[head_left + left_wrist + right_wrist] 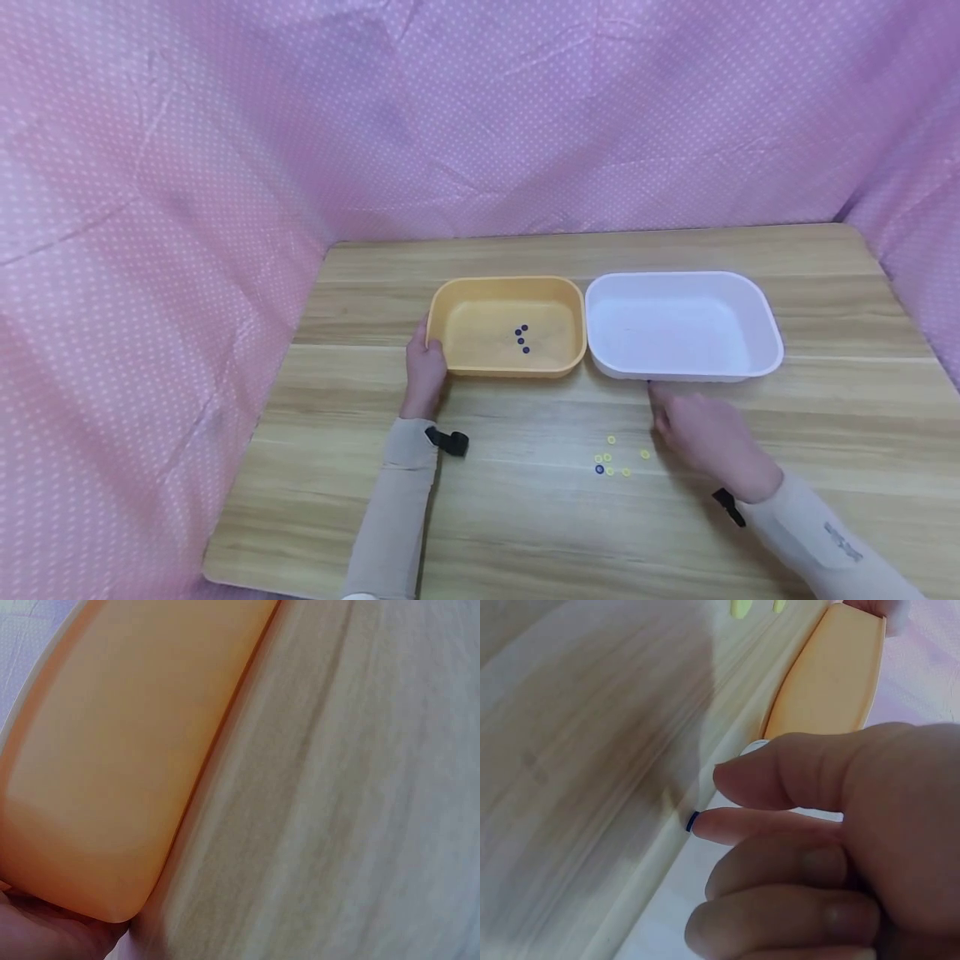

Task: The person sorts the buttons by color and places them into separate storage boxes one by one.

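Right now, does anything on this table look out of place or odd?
Slightly: one blue ring lies on the table among yellow rings, while several similar dark rings sit in the orange tub. Another blue ring touches the right hand. That tub and the white tub stand upright, with no visible damage.

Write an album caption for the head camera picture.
Left hand gripping an orange tub, right hand at the near side of a white tub, yellow rings on the wooden table.

Pink cloth [525,117] with white dots fills the top and left of the frame, bordering a rounded-corner, wood-grain surface [517,517] at lower centre.
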Demonstrator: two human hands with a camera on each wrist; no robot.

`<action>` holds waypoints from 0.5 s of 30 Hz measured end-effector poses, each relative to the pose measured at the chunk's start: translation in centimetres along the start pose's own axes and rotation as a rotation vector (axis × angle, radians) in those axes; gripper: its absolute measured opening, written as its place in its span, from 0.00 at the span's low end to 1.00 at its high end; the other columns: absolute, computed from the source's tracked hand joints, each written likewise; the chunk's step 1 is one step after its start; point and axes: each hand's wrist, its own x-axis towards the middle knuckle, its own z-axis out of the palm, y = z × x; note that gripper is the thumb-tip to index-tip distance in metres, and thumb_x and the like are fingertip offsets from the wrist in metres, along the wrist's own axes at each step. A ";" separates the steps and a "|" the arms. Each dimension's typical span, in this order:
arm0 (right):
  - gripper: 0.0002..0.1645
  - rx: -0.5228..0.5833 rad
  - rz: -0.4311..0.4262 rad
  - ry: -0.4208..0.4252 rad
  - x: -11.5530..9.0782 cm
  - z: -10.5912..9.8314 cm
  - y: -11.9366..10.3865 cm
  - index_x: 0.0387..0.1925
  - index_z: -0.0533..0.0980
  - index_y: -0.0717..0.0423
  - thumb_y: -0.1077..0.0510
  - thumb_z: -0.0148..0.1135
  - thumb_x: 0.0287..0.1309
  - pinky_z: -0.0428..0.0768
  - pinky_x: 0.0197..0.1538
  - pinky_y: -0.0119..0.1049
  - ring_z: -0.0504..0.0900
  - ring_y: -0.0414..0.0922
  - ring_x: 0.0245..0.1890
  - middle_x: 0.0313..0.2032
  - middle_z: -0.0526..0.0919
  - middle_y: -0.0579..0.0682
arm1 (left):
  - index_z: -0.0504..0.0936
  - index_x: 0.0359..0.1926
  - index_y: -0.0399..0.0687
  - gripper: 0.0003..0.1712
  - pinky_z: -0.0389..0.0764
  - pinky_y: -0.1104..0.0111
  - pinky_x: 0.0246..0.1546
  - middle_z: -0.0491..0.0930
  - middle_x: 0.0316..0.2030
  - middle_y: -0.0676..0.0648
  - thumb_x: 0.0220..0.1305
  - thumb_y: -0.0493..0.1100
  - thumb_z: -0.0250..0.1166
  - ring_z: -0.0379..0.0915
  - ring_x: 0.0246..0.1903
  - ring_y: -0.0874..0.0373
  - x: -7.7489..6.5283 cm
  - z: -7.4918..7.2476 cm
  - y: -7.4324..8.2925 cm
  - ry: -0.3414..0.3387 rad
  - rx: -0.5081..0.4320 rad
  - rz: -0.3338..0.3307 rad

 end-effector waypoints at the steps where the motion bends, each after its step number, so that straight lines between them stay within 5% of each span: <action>1: 0.06 -0.007 -0.001 0.003 0.0 0.1 0.0 0.36 0.67 0.55 0.63 0.55 0.58 0.62 0.12 0.37 0.64 0.43 0.13 0.13 0.62 0.46 | 0.63 0.72 0.46 0.33 0.61 0.68 0.66 0.64 0.69 0.46 0.67 0.28 0.42 0.60 0.66 0.59 0.0 0.0 0.0 0.002 0.005 0.003; 15: 0.04 0.018 0.031 -0.032 0.3 -0.6 -0.3 0.29 0.75 0.52 0.63 0.57 0.60 0.63 0.14 0.35 0.65 0.41 0.15 0.14 0.66 0.42 | 0.63 0.72 0.45 0.33 0.61 0.68 0.66 0.64 0.69 0.46 0.65 0.28 0.41 0.59 0.67 0.57 0.2 0.0 -0.2 -0.015 0.002 0.008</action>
